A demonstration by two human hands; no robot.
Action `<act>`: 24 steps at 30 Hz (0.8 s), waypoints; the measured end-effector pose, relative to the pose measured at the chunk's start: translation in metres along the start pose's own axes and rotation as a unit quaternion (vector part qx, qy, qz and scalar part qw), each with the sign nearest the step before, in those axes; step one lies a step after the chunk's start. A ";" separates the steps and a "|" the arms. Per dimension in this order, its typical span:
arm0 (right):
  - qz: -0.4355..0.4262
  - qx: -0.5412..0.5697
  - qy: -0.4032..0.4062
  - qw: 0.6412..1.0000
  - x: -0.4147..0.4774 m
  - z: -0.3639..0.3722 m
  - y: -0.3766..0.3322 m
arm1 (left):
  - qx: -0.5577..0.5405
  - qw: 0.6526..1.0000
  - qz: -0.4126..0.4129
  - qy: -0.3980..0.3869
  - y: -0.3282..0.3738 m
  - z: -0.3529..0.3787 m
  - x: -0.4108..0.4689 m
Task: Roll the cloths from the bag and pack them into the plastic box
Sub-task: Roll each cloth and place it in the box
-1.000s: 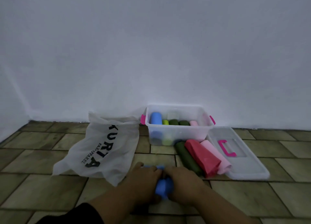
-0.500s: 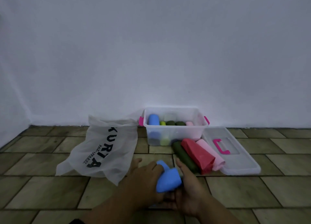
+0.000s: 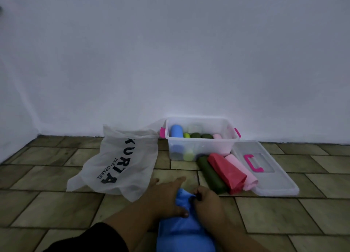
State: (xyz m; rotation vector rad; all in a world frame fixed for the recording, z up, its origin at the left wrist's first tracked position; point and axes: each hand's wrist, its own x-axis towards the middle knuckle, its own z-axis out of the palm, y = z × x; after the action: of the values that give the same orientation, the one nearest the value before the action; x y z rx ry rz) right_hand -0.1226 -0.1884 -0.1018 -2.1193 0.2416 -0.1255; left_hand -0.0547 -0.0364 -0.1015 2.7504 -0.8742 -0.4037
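Blue cloth (image 3: pixel 181 231): half a second ago it was a short cone lifted between both hands; now it lies flat on the floor (image 3: pixel 56 204) as a longer, looser shape running from the hands back toward the person. Judgement: that roll was uneven and is being opened out to roll again, so this piece is not ready for packing. Surface is smooth and slightly shiny, bunched into folds at the far end.

Left hand (image 3: pixel 166 196): fingers stretched forward on the floor, thumb pressing the cloth's far left edge. Right hand (image 3: pixel 207 198): fingers curled, pinching the bunched far end.

White bag (image 3: pixel 117 160): slumped flat, left of the box, apparently emptied. Lid (image 3: pixel 274 176): off, on the floor at right. Box (image 3: pixel 200 138): against the wall, already holding several rolls, blue roll (image 3: pixel 177 131) tallest. Dark green roll (image 3: pixel 210 172), red roll (image 3: pixel 226 171) and pink roll (image 3: pixel 244 171) wait side by side before it, unpacked.
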 end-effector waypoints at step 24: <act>-0.225 -0.420 -0.153 0.866 0.001 0.005 -0.007 | -0.006 0.897 0.084 0.433 0.021 -0.071 0.016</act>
State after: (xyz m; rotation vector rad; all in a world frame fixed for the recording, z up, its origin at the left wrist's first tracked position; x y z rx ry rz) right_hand -0.1198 -0.1813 -0.0988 -2.9893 -0.4915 0.0661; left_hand -0.0302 -0.0533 -0.0319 2.3866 -0.8067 0.7919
